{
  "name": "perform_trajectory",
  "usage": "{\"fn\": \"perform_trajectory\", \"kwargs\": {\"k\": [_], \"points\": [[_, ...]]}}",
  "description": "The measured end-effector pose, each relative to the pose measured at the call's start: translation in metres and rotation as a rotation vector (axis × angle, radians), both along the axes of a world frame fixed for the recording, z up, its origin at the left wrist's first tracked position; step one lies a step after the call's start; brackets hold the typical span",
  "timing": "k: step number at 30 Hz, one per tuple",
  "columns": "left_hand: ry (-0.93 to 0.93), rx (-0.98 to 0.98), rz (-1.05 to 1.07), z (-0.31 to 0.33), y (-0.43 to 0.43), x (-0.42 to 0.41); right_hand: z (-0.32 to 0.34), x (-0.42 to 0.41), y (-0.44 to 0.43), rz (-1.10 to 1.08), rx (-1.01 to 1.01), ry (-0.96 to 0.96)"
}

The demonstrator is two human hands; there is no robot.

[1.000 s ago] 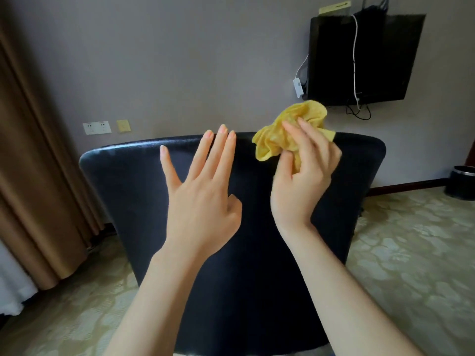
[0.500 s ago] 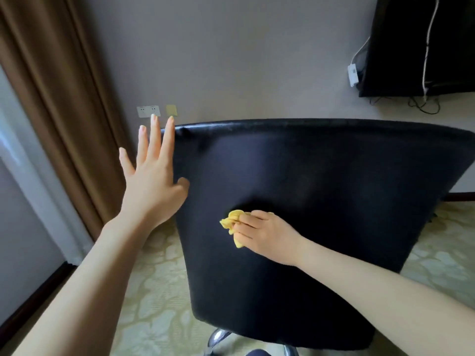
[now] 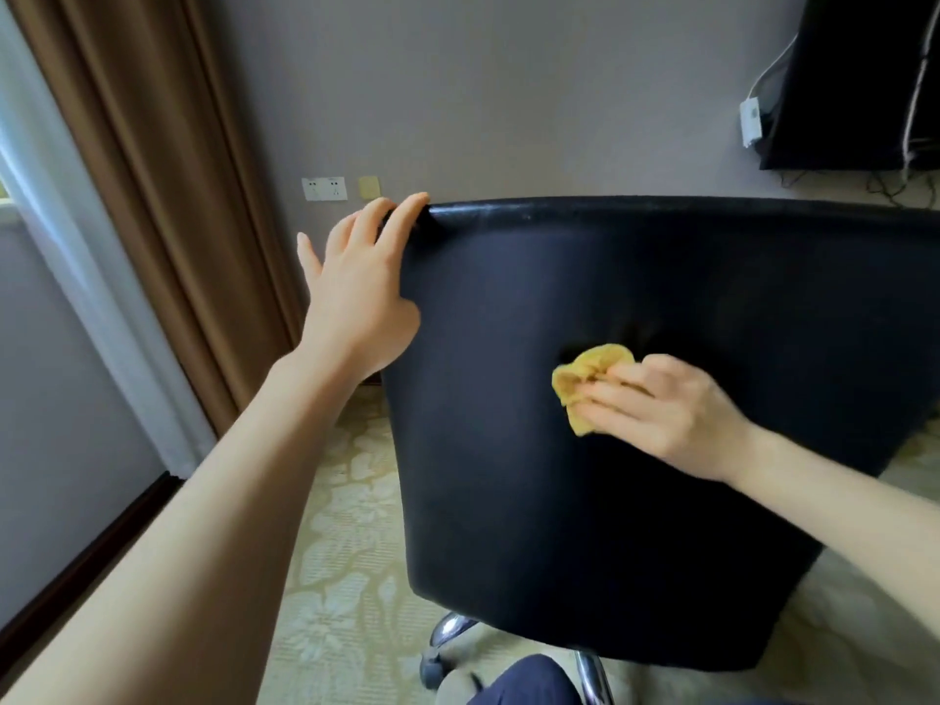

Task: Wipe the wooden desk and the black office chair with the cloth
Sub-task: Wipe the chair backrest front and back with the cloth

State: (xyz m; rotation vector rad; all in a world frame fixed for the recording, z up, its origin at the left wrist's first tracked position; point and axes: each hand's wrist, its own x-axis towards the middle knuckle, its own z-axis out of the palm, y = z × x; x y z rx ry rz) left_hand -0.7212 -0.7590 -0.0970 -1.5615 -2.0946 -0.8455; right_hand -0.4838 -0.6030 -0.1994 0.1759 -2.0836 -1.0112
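The black office chair (image 3: 585, 526) fills the middle and right of the view, its leather back facing me. My left hand (image 3: 356, 292) is at the back's top left corner, fingertips curling over the upper edge. My right hand (image 3: 661, 404) presses a crumpled yellow cloth (image 3: 585, 374) against the middle of the chair back, fingers laid over the cloth. The wooden desk is out of view.
A brown curtain (image 3: 168, 195) and a window frame stand at the left. Wall sockets (image 3: 324, 188) sit on the grey wall behind the chair. A wall-mounted black screen (image 3: 859, 78) with cables hangs at the upper right. Patterned carpet (image 3: 335, 552) lies below, and the chair's chrome base (image 3: 447, 633) shows.
My right hand brought the cloth from the top edge down to the middle of the chair back. My left hand moved left and now curls over the top left corner.
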Motion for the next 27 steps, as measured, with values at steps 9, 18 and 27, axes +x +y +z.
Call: {"fn": "perform_trajectory", "kwargs": {"k": [9,18,27], "points": [[0.140,-0.108,-0.026,0.014,-0.016,0.009,0.065,-0.063,-0.028,0.078,-0.017,0.392],[-0.104,0.086,-0.387,0.011,-0.026,-0.001,0.037,-0.154,-0.065,0.073,-0.133,0.429],[-0.257,-0.004,-0.292,-0.025,-0.039,-0.019,-0.052,-0.192,-0.064,-0.194,-0.125,-0.106]]}}
